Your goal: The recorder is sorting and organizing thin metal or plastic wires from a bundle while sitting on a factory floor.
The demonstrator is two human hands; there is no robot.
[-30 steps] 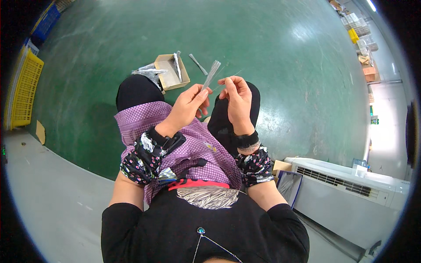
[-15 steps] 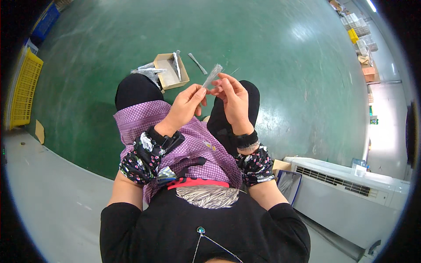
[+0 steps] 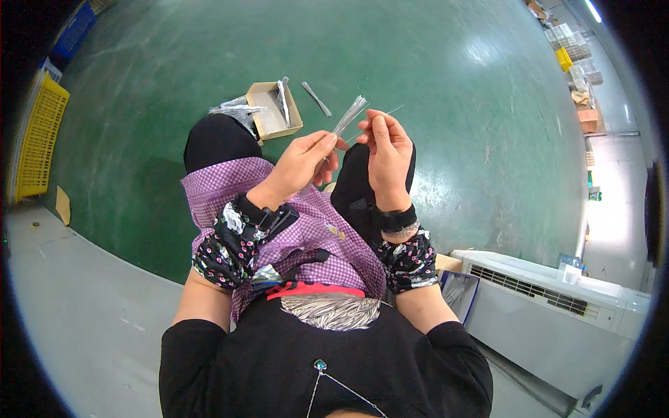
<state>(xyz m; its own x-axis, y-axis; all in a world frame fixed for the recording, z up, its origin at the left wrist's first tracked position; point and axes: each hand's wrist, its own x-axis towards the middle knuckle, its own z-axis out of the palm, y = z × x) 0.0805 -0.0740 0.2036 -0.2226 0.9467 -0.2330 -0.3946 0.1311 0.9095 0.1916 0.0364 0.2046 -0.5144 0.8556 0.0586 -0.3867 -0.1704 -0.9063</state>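
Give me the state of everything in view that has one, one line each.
Left hand: closed around the strand bundle
Strand bundle: held, upper end fanned out
Right hand: thumb and fingers pinched on a thin strand
Thin strand: pinched, end sticking out
Cardboard box: open, with grey strands inside
Floor bundle: lying apart from the box
Tube light: lit
Air conditioner: running or not, cannot tell

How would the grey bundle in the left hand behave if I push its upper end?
The grey bundle is slim, so probably light. It shows thin, straight strands, so likely springy rather than floppy. Its upper end fans out, so may spread further.
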